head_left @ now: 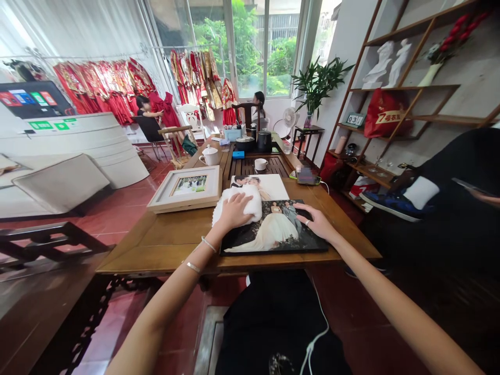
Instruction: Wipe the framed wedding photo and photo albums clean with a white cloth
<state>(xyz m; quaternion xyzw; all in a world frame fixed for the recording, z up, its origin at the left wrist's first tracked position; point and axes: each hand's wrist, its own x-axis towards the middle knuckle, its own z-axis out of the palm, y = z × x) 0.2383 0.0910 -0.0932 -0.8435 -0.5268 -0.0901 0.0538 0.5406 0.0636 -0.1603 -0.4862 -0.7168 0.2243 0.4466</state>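
A photo panel (pixel 275 229) showing a couple, one in a long pale gown, lies flat at the table's near edge. On its upper left part, my left hand (pixel 234 211) presses down on a bunched white towel (pixel 253 203), fingers curved over it. My right hand (pixel 315 223), wearing a ring, rests on the panel's right side with thumb and fingers apart. Partly under the towel and behind the panel is a second, lighter photo print (pixel 275 186). Left of the towel lies a pale framed photo (pixel 189 185), apparently atop another frame.
The wooden table (pixel 167 245) carries a white lidded mug (pixel 209 154), a small white cup (pixel 261 164), a dark pot (pixel 264 140) and a phone (pixel 308 175) on a cable. A person in dark clothes (pixel 461 198) sits at the right; two others sit farther back.
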